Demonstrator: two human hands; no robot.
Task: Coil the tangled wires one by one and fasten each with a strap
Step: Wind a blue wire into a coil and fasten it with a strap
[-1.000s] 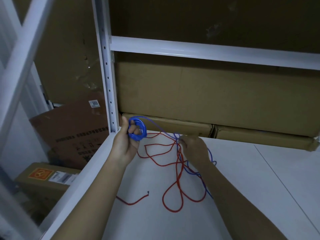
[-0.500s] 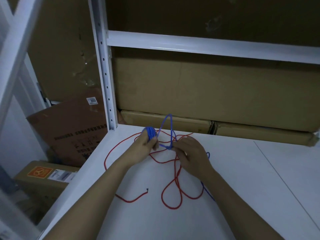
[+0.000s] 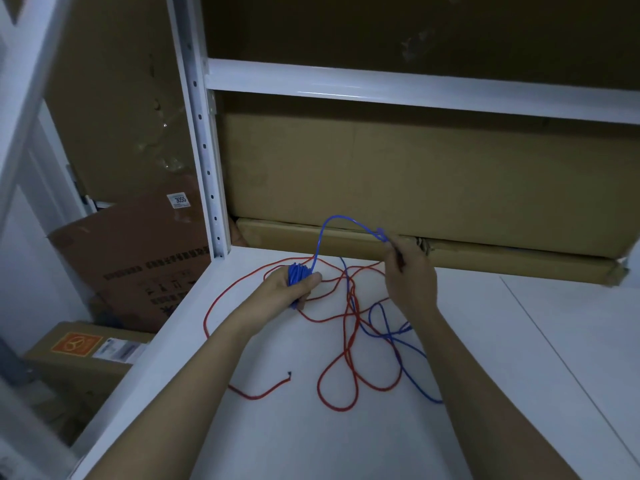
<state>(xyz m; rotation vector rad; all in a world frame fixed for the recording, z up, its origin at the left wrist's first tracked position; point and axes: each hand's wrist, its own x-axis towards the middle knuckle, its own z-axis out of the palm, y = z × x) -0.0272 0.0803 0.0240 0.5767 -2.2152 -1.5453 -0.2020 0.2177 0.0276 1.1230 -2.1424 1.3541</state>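
My left hand (image 3: pixel 290 289) grips a small coil of blue wire (image 3: pixel 297 274) just above the white shelf. From the coil a blue strand arcs up and to the right into my right hand (image 3: pixel 410 271), which pinches it near the cardboard at the back. The loose rest of the blue wire (image 3: pixel 391 332) trails down the shelf, crossing a tangled red wire (image 3: pixel 348 344). The red wire lies in wide loops, with one free end (image 3: pixel 289 375) near the middle of the shelf. No strap is visible.
The white shelf board (image 3: pixel 485 375) has a perforated upright post (image 3: pixel 204 150) at its back left corner and a crossbeam (image 3: pixel 415 91) above. Flat cardboard boxes (image 3: pixel 415 181) line the back. More boxes (image 3: pixel 131 258) stand on the floor to the left.
My left hand has lowered with the blue coil toward the shelf. My right hand has lifted the blue strand up and to the right, drawing out a longer arc.
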